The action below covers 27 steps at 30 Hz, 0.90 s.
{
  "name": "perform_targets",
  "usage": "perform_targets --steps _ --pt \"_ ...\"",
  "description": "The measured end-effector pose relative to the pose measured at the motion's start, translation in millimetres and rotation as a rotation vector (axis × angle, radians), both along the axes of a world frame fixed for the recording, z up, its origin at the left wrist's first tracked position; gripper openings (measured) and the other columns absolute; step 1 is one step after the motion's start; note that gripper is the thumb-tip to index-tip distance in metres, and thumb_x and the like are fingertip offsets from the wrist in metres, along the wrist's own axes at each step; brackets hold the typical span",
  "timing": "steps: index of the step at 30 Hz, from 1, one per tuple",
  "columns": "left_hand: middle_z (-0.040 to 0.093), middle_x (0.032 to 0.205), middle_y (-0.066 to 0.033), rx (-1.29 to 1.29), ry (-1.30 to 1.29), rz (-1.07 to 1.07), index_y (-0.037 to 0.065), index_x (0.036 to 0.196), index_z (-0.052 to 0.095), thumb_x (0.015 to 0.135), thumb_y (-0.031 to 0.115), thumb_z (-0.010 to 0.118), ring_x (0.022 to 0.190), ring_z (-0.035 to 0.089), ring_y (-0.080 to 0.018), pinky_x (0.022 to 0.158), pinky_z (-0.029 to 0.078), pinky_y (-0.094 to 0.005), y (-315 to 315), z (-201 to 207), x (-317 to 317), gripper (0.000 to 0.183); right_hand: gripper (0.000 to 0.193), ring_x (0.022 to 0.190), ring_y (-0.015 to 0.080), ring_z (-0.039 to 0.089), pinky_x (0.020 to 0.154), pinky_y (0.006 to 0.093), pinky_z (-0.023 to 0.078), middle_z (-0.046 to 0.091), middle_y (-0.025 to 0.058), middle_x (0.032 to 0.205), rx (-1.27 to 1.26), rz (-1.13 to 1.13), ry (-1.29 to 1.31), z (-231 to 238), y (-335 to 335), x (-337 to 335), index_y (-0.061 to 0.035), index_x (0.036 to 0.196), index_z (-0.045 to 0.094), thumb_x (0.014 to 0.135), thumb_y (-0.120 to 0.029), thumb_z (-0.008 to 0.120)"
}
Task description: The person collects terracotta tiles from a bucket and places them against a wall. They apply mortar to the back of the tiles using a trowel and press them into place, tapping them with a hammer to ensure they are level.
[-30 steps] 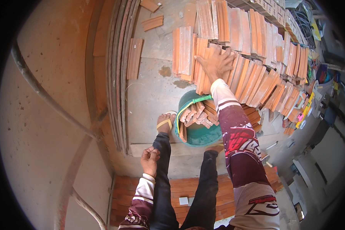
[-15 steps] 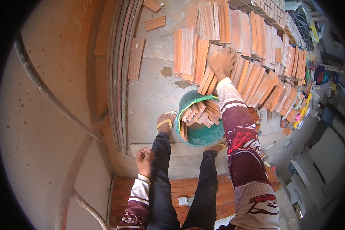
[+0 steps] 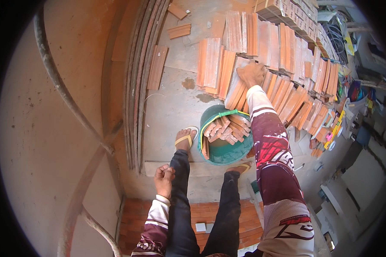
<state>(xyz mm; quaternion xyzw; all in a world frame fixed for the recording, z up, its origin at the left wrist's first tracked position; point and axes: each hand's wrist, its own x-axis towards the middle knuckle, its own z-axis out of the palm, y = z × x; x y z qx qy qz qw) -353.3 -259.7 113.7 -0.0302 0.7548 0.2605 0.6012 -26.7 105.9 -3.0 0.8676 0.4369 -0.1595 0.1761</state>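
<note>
My right hand (image 3: 252, 74) reaches forward to the rows of terracotta tile strips (image 3: 283, 96). Its fingers are closed over the upper end of a tilted terracotta tile (image 3: 234, 88), whose broad pinkish face shows; the fingertips are partly hidden. Just below this, a green bucket (image 3: 227, 157) with a green-and-yellow handle stands on the floor. A bundle of tile pieces (image 3: 227, 128) lies in it, leaning on its far and left sides. My left hand (image 3: 164, 180) hangs by my left knee, fingers curled together, with nothing showing in it.
Long pipes (image 3: 143, 85) run along the wall at left, near a few loose tiles (image 3: 158, 67). Stacked boxes (image 3: 294, 17) stand at the far right, beside coiled cables (image 3: 336, 38) and clutter. My sandalled foot (image 3: 185, 138) is left of the bucket. Reddish tiled flooring (image 3: 180, 222) lies below.
At the row's left end, the tile under my right hand has tilted, so its broad face shows instead of narrow edges. The view has shifted slightly. My left hand stays by the knee.
</note>
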Motion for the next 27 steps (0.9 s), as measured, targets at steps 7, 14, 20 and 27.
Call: perform_targets --steps 7,14,20,27 --pt "0.067 0.090 -0.0025 -0.027 0.002 0.019 0.005 0.107 0.059 0.093 0.013 0.064 0.082 0.064 -0.0108 0.069 0.050 -0.0242 -13 -4 -7 0.017 0.068 0.119 0.0442 0.051 0.099 0.0510 0.046 0.049 0.0219 0.132 0.014 0.161 -0.084 -18 -1 -1 -0.0118 0.133 0.054 0.075 -0.043 0.072" --pt "0.067 0.092 -0.0023 -0.038 -0.021 0.040 0.005 0.108 0.059 0.094 0.014 0.063 0.084 0.064 -0.0108 0.071 0.050 -0.0247 -20 -1 -9 0.018 0.063 0.120 0.0373 0.053 0.100 0.0453 0.045 0.056 0.0202 0.126 0.082 0.124 0.055 2 -5 13 -0.0080 0.127 0.056 0.072 -0.035 0.073" --pt "0.065 0.097 -0.0062 -0.053 -0.023 0.008 0.005 0.109 0.057 0.095 0.016 0.061 0.089 0.064 -0.0162 0.075 0.052 -0.0316 -24 2 -8 0.018 0.058 0.121 0.0356 0.053 0.101 0.0440 0.043 0.056 0.0191 0.126 0.303 0.179 0.319 28 -30 27 -0.0070 0.120 0.060 0.067 -0.029 0.072" --pt "0.066 0.098 -0.0064 -0.056 -0.018 -0.024 0.004 0.111 0.057 0.095 0.016 0.062 0.090 0.065 -0.0161 0.075 0.053 -0.0302 -26 4 6 0.021 0.053 0.128 0.0365 0.047 0.106 0.0427 0.039 0.054 0.0189 0.131 0.591 0.395 0.354 29 -63 36 -0.0053 0.114 0.060 0.066 -0.024 0.072"
